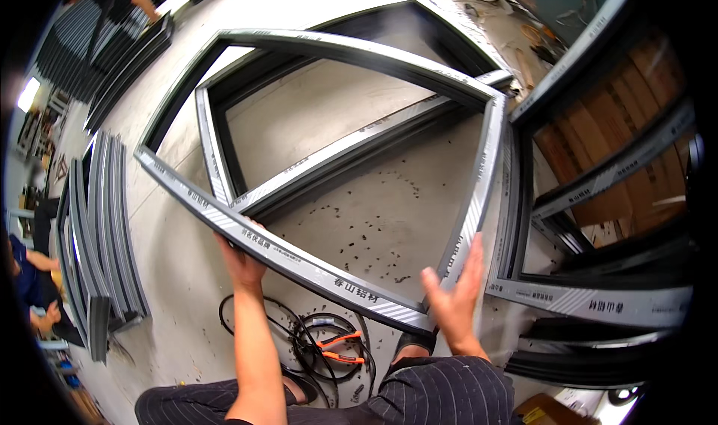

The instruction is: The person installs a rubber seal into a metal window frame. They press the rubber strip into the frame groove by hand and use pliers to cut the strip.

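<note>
A large grey-and-black aluminium window frame [280,254], with striped protective film on its faces, slants in front of me. My left hand [243,264] is closed round its near rail, the fingertips just showing over the inner edge. At the near right corner, my right hand [458,299] straddles the side rail, thumb on the inside and fairly straight fingers along the outside. A second aluminium frame [336,154] lies behind and partly beneath the held one.
By my feet lie a coiled black cable [299,343] and orange-handled pliers [340,348]. Dark bits litter the floor [396,208]. More frames [598,299] stand at the right near cardboard [621,133]. Profiles [105,231] are stacked left; other people [34,275] are at the far left.
</note>
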Tool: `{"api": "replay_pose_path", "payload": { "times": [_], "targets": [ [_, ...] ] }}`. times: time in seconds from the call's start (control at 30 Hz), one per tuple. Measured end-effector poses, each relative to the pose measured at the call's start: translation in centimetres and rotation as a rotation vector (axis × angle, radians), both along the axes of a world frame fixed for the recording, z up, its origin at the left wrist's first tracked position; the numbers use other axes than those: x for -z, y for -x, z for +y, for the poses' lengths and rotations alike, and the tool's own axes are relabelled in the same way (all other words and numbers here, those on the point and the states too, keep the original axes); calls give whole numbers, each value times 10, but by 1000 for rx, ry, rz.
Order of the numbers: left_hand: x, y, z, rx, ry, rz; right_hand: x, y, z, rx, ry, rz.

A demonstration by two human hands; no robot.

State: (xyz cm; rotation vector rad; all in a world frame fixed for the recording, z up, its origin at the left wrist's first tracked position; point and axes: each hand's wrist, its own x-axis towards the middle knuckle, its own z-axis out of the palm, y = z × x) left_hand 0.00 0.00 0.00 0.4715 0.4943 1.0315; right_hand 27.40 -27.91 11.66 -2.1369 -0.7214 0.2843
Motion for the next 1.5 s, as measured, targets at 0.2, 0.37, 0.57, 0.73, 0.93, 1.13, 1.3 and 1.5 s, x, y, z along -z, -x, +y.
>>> {"api": "replay_pose_path", "payload": {
  "times": [0.2, 0.37, 0.57, 0.73, 0.93, 1.13, 1.3, 1.5],
  "targets": [
    [-31, -27, -54, -1, 137, -83, -4, -19, -31, -38, 64, -181],
    [-53, -44, -97, -119, 281, -52, -2, -52, -48, -82, 74, -238],
    [-78, -53, -102, -93, 282, -97, 14, -72, -59, -56, -35, -111],
    [-107, -70, -107, -178, 229, -127, 40, -88, -66, -30, -141, -3],
    [-138, -68, -100, -252, 168, -169, 82, -88, -71, 33, -223, 64],
    [-200, -55, -76, -184, -217, -207, 125, -98, -93, 186, -104, -235],
    [-250, -41, -82, -202, -676, -144, 114, -96, -85, 193, -154, -279],
    [-276, -45, -112, -145, -627, -274, 119, -96, -96, 197, -218, -248]
  ]
}}
